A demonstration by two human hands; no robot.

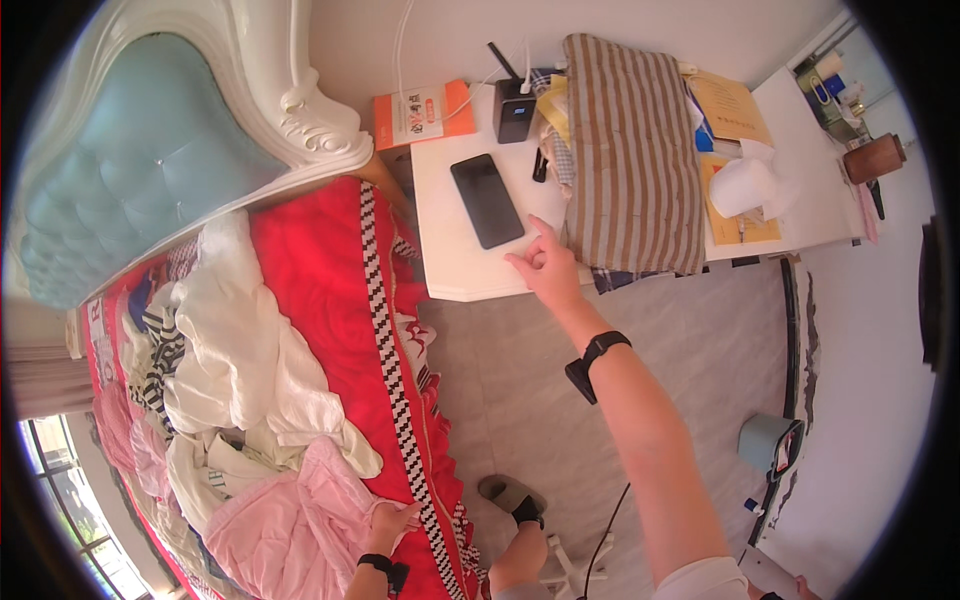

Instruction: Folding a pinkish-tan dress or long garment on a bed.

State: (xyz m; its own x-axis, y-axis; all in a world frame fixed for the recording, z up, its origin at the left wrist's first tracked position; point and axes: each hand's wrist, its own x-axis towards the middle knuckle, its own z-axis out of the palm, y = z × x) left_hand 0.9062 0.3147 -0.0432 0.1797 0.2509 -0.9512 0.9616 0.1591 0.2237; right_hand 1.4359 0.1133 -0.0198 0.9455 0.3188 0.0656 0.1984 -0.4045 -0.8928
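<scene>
A black smartphone (487,201) lies screen up on the white bedside table (455,270). Just off its lower right corner is my right hand (543,262), with the index finger and thumb apart and nothing held between them. My left hand (391,522) rests at the edge of a pink garment (290,510) on the bed, its fingers appearing stretched out. White clothing (235,340) is heaped beyond the pink garment. Right of the phone, a brown-striped cushion-like cloth (632,160) covers part of the table, near my right hand.
A black box with a cable and antenna (514,110) stands behind the phone, beside an orange-and-white book (425,113). To the right are a white paper roll (742,187) and a yellow envelope (730,108). A grey-blue bin (768,445) stands by the wall. The red bed cover (320,240) fills the left.
</scene>
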